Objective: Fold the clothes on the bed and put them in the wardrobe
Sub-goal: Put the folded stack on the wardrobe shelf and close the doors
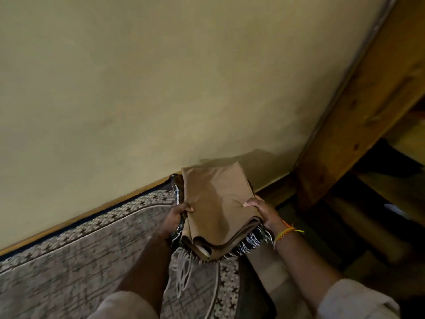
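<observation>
Folded brown cloth stacked on a dark checked, fringed cloth, both carried in the air above a patterned rug. The left hand closes on the stack's left edge, the right hand on its right edge, thumbs on top. Wooden wardrobe frame at right, beside a plain wall.
</observation>
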